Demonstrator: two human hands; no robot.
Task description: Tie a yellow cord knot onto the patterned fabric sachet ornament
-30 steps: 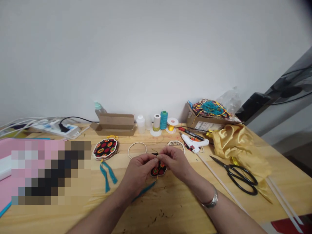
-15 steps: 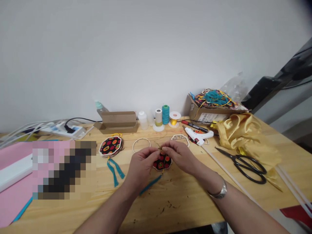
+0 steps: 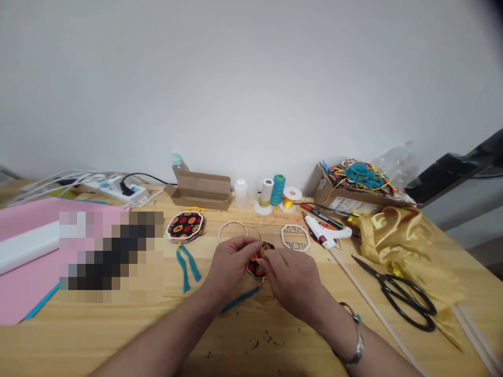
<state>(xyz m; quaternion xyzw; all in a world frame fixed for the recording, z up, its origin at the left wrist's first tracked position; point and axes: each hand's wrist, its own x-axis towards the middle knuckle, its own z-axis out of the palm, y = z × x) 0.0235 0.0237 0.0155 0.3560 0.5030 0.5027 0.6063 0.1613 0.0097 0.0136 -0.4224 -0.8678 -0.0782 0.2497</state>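
My left hand (image 3: 236, 262) and my right hand (image 3: 291, 275) meet at the table's middle, thumbs and fingers pinched together. Between them runs a thin yellowish cord (image 3: 260, 248); most of it is hidden by the fingers. Just below lies a pendant (image 3: 257, 269) of dark fabric with red and orange flowers and a pale scalloped rim, partly covered by my hands. A teal tassel (image 3: 241, 298) hangs from its lower end across the wood. Behind my left hand rests a thin wooden ring (image 3: 233, 224), and behind my right hand a lattice frame (image 3: 295, 238).
Left are stacked finished pendants (image 3: 185, 228) and pink sheets (image 3: 35, 293). Along the wall stand an open cardboard box (image 3: 202, 191), a white bottle (image 3: 241, 192) and thread spools (image 3: 278, 189). To the right lie a glue gun (image 3: 328, 233), black scissors (image 3: 406, 301) and gold cloth (image 3: 396, 235).
My right hand has turned and moved down over the pendant's right side, its fingers curling in. My left hand keeps its pinch. The camera view has shifted slightly.
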